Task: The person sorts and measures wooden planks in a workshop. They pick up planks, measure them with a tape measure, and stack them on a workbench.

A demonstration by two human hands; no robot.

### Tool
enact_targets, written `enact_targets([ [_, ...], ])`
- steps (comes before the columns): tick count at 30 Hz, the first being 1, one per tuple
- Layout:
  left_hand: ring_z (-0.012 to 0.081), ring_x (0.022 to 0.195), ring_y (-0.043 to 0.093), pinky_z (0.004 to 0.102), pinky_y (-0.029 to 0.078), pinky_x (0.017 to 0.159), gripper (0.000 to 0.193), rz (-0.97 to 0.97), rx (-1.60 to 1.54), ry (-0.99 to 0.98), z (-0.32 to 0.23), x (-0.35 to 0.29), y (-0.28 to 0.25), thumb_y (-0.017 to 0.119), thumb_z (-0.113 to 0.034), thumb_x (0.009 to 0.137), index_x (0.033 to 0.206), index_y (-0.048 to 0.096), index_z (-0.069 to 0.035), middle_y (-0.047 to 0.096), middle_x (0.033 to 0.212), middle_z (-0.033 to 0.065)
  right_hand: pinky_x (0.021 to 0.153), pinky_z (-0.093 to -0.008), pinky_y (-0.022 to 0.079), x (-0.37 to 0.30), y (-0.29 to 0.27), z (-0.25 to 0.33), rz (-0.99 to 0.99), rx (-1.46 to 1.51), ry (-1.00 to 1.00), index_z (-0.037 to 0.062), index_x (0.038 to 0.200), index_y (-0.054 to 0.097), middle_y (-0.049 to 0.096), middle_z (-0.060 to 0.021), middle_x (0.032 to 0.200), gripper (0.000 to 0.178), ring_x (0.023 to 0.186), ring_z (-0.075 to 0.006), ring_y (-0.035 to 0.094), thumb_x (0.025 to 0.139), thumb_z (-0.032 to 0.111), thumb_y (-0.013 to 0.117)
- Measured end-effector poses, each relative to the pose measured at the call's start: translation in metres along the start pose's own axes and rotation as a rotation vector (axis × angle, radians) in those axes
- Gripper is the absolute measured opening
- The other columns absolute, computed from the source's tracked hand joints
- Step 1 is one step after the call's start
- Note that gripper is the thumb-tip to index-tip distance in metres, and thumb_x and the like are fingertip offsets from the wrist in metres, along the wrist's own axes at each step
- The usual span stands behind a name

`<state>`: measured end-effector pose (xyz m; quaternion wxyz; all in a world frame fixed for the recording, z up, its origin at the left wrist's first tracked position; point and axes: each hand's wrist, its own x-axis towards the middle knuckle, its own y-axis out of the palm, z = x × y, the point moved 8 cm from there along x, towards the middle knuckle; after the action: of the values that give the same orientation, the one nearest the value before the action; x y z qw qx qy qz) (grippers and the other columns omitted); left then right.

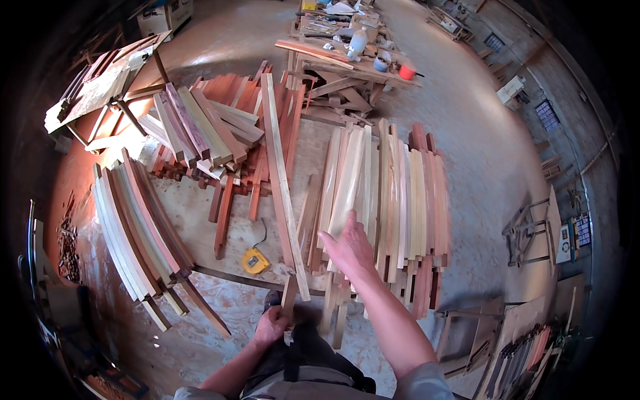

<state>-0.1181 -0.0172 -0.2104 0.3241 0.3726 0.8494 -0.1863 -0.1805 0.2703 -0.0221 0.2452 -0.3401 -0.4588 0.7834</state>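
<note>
My left hand is closed around the near end of a short wooden strip, low in front of my body. My right hand reaches forward over a stack of pale and reddish wooden strips. Its thumb is spread from the fingers, which lie along a light strip on top; the fingertips touch or hover just over the wood. Two long strips lean side by side just left of that stack. A yellow tape measure lies on the board to the left.
At left is another stack of strips. Behind it lies a jumbled pile of reddish pieces. A cluttered workbench with a red container stands at the back. A slanted table is at far left, and a wooden frame at right.
</note>
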Motion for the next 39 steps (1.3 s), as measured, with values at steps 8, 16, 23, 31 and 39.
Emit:
enact_targets([
  [8, 0.0426, 0.104, 0.061, 0.0480, 0.052, 0.086, 0.071, -0.169, 0.598, 0.306, -0.051, -0.017, 0.022, 0.068, -0.038, 0.083, 0.138, 0.042, -0.001, 0.060, 0.117, 0.0247, 0.092, -0.0442, 0.051, 0.011, 0.011, 0.007, 0.096, 0.010, 0.113, 0.0004, 0.150, 0.017, 0.047, -0.0261, 0.129, 0.090, 0.116, -0.0359, 0.057, 0.086, 0.040, 0.067],
  [16, 0.0359, 0.098, 0.065, 0.0400, 0.053, 0.083, 0.046, -0.311, 0.244, 0.319, -0.071, -0.046, -0.043, 0.062, -0.019, 0.088, 0.130, 0.054, -0.003, 0.066, 0.106, 0.0207, 0.082, -0.0359, 0.055, 0.025, 0.064, -0.086, -0.021, 0.878, -0.059, -0.0019, 0.152, 0.011, 0.051, -0.0191, 0.128, 0.079, 0.101, -0.0228, 0.062, 0.092, 0.017, 0.060],
  [23, 0.0158, 0.099, 0.060, 0.0289, 0.050, 0.087, 0.055, 0.106, -0.349, 0.508, -0.227, -0.014, -0.013, 0.061, -0.021, 0.095, 0.139, 0.041, 0.006, 0.064, 0.109, 0.0123, 0.084, -0.0453, 0.052, -0.087, 0.027, -0.014, -0.135, 0.653, -0.279, -0.0027, 0.147, 0.024, 0.053, -0.0272, 0.122, 0.071, 0.104, -0.0381, 0.062, 0.090, 0.016, 0.064],
  [31, 0.0215, 0.094, 0.065, 0.0380, 0.056, 0.083, 0.023, 0.194, -0.844, 0.392, -0.239, 0.010, -0.011, 0.058, -0.011, 0.095, 0.114, 0.052, 0.000, 0.065, 0.103, 0.0115, 0.093, -0.0460, 0.048, -0.121, 0.011, 0.030, -0.105, 0.567, -0.425, -0.0034, 0.143, 0.027, 0.047, -0.0315, 0.129, 0.078, 0.116, -0.0465, 0.053, 0.083, 0.018, 0.072],
  [39, 0.0142, 0.071, 0.057, 0.0311, 0.048, 0.063, 0.021, -0.116, -0.305, 0.300, -0.269, 0.059, -0.065, 0.059, -0.022, 0.094, 0.096, 0.058, -0.002, 0.060, 0.079, 0.0069, 0.048, -0.0290, 0.046, -0.099, 0.053, -0.022, 0.356, 1.264, 0.052, 0.0033, 0.108, 0.052, 0.057, -0.0039, 0.076, 0.017, 0.055, -0.0133, 0.057, 0.096, 0.014, 0.057],
])
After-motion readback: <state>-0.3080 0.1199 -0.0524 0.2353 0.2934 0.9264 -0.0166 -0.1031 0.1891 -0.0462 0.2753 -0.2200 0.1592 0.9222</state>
